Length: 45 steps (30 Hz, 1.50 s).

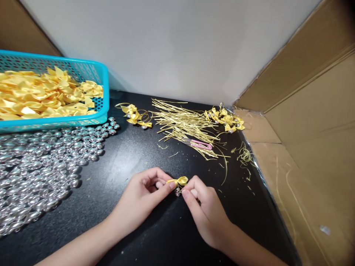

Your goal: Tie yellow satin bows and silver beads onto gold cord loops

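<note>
A yellow ribbon bow [181, 180] is pinched between the thumb and fingers of my left hand [148, 190], above the black tabletop. Just below the bow hangs a shiny silver bead [178, 191]. My right hand [203, 201] is closed close beside the bead, its thumb and forefinger pinched at a thin gold cord by the bow. Most of that cord is hidden by my fingers. Beyond both hands lies a loose pile of cut gold cords [183, 120], with pink-handled thread snips [201, 144] on top.
At left, a turquoise basket [106, 92] holds many yellow bows. Silver beads [41, 177] spread in front of it. Bows with beads and cord loops form a left group [134, 116] and a right group [226, 119]. Cord scraps [245, 155] lie near the right cardboard wall [313, 96].
</note>
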Available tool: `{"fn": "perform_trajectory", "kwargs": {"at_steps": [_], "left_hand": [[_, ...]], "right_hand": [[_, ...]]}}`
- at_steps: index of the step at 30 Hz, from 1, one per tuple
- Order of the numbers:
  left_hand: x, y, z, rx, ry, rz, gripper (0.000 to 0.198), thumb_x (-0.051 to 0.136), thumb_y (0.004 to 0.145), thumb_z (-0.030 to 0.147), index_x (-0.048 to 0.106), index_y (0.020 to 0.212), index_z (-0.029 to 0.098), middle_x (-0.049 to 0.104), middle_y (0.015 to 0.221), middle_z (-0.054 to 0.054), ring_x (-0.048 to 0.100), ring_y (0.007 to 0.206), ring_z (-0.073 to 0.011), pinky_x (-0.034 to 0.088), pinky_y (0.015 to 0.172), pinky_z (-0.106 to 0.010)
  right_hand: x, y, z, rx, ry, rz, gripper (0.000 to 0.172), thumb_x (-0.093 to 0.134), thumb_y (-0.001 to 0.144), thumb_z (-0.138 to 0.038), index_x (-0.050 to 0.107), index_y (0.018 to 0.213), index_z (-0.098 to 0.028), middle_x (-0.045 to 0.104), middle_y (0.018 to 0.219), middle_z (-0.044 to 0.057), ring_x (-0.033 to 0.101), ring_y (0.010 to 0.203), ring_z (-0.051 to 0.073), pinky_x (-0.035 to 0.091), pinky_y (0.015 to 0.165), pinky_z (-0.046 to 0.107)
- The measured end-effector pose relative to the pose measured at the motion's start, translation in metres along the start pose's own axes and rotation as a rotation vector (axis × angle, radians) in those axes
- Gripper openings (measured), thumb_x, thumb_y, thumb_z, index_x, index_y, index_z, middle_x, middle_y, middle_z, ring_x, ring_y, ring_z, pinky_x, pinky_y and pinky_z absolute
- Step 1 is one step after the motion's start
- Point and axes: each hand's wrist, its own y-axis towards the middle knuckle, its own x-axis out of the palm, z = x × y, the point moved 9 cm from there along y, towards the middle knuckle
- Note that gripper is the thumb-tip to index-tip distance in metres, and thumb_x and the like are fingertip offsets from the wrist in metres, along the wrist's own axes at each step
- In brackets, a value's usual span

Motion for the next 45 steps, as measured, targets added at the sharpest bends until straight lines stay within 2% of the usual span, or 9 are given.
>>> {"fn": "perform_trajectory", "kwargs": {"at_steps": [5,12,16,21,45], "left_hand": [[0.0,-0.003,0.002,0.094,0.035,0.033,0.02,0.069,0.078,0.034,0.064,0.071,0.017,0.065,0.06,0.0,0.053,0.055,-0.0122,0.039,0.052,-0.021],[0.005,-0.01,0.012,0.31,0.262,0.044,0.015,0.061,0.085,0.028,0.064,0.074,0.018,0.066,0.061,0.0,0.058,0.052,-0.0131,0.041,0.047,-0.022],[0.008,-0.016,0.021,0.463,0.373,0.039,0.011,0.057,0.088,0.021,0.06,0.078,0.02,0.067,0.065,0.002,0.061,0.055,-0.0118,0.044,0.05,-0.02],[0.009,-0.02,0.029,0.558,0.411,0.055,0.012,0.057,0.088,0.015,0.057,0.077,0.021,0.067,0.067,0.004,0.062,0.056,-0.0105,0.047,0.053,-0.019],[0.011,-0.02,0.031,0.51,0.408,0.063,0.013,0.055,0.088,0.017,0.057,0.076,0.02,0.066,0.063,0.002,0.062,0.054,-0.012,0.047,0.05,-0.02]], "right_hand": [[0.001,-0.001,0.0,-0.007,0.013,0.024,0.019,0.043,0.091,-0.023,0.042,0.072,-0.021,0.03,0.048,-0.011,0.028,0.041,0.007,0.021,0.044,0.02],[0.001,-0.002,0.0,-0.008,0.012,0.051,0.017,0.043,0.089,-0.022,0.043,0.072,-0.021,0.031,0.048,-0.011,0.029,0.04,0.007,0.021,0.043,0.02],[0.001,-0.003,0.001,0.013,0.025,0.047,0.018,0.043,0.09,-0.023,0.044,0.072,-0.02,0.031,0.047,-0.011,0.029,0.04,0.007,0.021,0.043,0.019],[0.001,-0.003,-0.001,0.012,0.037,0.029,0.017,0.043,0.089,-0.023,0.043,0.072,-0.021,0.03,0.046,-0.011,0.027,0.039,0.006,0.02,0.042,0.019],[0.001,-0.005,-0.001,0.023,0.079,0.046,0.018,0.044,0.089,-0.023,0.042,0.072,-0.021,0.03,0.047,-0.011,0.028,0.04,0.006,0.02,0.042,0.019]]}}
